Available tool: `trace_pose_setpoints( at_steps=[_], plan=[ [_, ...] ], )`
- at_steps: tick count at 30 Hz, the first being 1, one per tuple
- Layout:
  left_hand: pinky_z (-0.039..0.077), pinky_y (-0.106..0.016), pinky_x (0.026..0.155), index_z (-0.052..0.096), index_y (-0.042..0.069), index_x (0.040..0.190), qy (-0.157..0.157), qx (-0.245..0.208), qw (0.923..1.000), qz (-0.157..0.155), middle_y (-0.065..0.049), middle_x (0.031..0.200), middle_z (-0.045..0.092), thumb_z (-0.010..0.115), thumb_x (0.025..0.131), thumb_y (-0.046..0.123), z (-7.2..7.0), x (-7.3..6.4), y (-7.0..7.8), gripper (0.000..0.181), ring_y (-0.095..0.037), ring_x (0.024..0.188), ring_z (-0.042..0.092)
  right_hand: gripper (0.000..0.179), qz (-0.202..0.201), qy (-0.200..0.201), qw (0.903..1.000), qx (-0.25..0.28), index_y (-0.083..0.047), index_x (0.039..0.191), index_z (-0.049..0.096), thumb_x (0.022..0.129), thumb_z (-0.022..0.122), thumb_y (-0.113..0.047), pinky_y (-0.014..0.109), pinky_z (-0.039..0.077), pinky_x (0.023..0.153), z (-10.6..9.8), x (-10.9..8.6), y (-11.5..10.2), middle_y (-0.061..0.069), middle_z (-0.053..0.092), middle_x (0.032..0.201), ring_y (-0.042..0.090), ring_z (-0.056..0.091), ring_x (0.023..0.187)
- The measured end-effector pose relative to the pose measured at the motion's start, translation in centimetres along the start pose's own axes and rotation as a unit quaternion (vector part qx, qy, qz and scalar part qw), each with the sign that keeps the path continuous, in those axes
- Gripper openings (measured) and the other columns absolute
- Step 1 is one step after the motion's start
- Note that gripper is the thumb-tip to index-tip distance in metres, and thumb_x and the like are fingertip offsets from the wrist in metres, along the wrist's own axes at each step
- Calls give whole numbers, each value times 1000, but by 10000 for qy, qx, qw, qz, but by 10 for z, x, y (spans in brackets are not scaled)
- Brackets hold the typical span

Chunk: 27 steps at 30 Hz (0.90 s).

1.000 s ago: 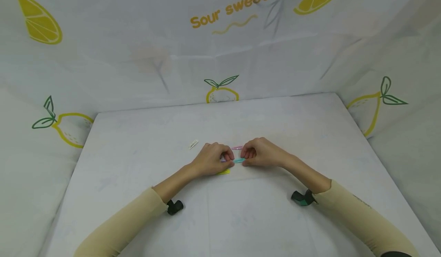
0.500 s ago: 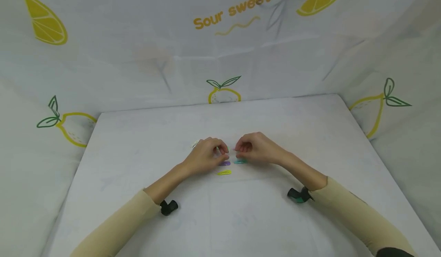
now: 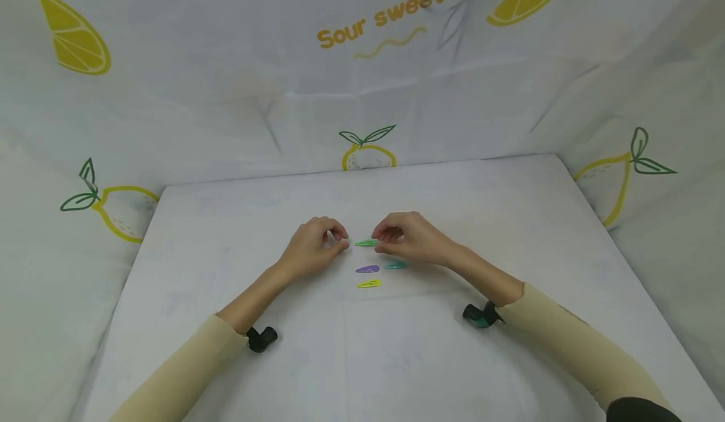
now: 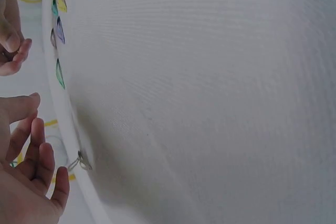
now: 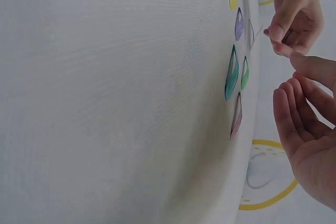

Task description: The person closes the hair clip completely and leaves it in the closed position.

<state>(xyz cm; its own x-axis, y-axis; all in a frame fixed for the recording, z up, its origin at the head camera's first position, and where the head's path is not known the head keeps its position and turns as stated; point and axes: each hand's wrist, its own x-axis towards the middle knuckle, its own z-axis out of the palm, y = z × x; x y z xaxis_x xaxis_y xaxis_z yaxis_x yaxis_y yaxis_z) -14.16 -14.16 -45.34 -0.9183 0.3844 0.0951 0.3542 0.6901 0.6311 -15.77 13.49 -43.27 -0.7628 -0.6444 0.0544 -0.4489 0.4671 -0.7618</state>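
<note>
Several snap hair clips lie on the white table. Green (image 3: 365,243), purple (image 3: 367,269), yellow (image 3: 369,283) and teal (image 3: 396,265) ones show in the head view. My left hand (image 3: 314,244) hovers left of the green clip, fingers loosely bent, nothing seen between them. Below it in the left wrist view lies a white clip (image 4: 83,162), hidden in the head view. My right hand (image 3: 415,238) is over the right end of the green clip, loosely curved and without anything visible in its fingers. A pink clip (image 5: 237,116) appears beneath it in the right wrist view.
The table (image 3: 362,359) is covered in white cloth. Behind and at both sides hangs white fabric (image 3: 226,126) with lemon prints. A black wrist-worn device (image 3: 262,339) shows at the left cuff and another dark device (image 3: 481,315) at the right.
Both hands have lifted away from the purple and teal clips and moved back and left. The green and purple clips are uncovered; the white and pink ones became hidden in the head view.
</note>
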Motion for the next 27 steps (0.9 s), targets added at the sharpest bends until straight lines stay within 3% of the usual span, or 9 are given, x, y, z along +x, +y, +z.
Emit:
trace_pose_setpoints(
  at_steps=[15, 22, 27],
  plan=[
    [47, -33, 82, 78, 13, 103, 362, 23, 9987, -357, -2, 97, 74, 82, 96, 18, -17, -11, -28, 10, -21, 89, 59, 26, -270, -174, 9994, 141, 0, 115, 78, 94, 86, -14, 31, 63, 93, 7, 33, -1, 8, 80, 109, 13, 72, 94],
    [45, -32, 81, 77, 12, 108, 312, -86, 9984, -465, -3, 100, 75, 83, 95, 19, -20, -16, -35, 16, -21, 88, 58, 26, -226, -304, 9992, 115, -1, 116, 78, 94, 85, -14, 35, 63, 94, 13, 49, 0, 9, 80, 109, 16, 71, 95],
    [45, -33, 81, 76, 11, 109, 282, 15, 9974, -657, -4, 100, 74, 84, 93, 20, -21, -20, -36, 20, -20, 88, 57, 26, -119, -497, 9986, 133, -3, 117, 78, 96, 84, -17, 30, 62, 92, 17, 61, -3, 5, 79, 108, 15, 71, 96]
  ],
)
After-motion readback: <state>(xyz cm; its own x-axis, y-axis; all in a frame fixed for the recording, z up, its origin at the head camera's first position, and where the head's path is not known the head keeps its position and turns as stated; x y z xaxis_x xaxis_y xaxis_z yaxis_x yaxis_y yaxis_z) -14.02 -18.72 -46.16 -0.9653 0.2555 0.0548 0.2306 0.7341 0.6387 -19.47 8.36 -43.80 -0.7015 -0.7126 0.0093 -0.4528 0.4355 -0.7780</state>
